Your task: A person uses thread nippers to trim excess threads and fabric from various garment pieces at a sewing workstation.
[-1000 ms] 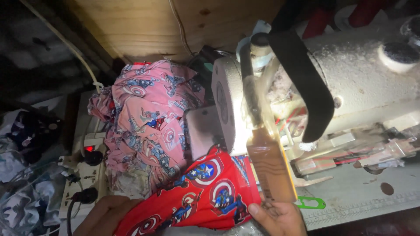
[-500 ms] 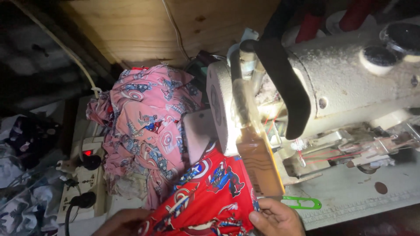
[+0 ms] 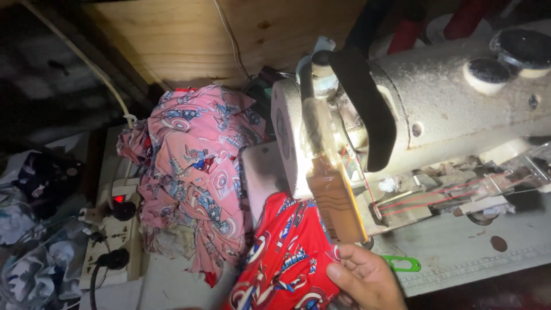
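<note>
One hand only in view, the right hand (image 3: 363,276), low at the frame's bottom edge, fingers (image 3: 351,254) curled against the red printed cloth with blue and white round motifs (image 3: 287,258), apparently gripping its edge; hard to tell how firmly. Left hand out of frame. Red cloth bunched on the pale dusty surface (image 3: 459,252), just under the head of the worn white sewing machine (image 3: 436,109) and touching its lower end. Amber flat plastic tag (image 3: 336,198) hanging off the machine's end, right above the hand. Green clip (image 3: 402,264) lying just beside the thumb. Heaped pink patterned fabric (image 3: 195,172) to the left, against the plywood wall (image 3: 218,40). White power strip with black plugs and a red light (image 3: 115,229) further left.
</note>
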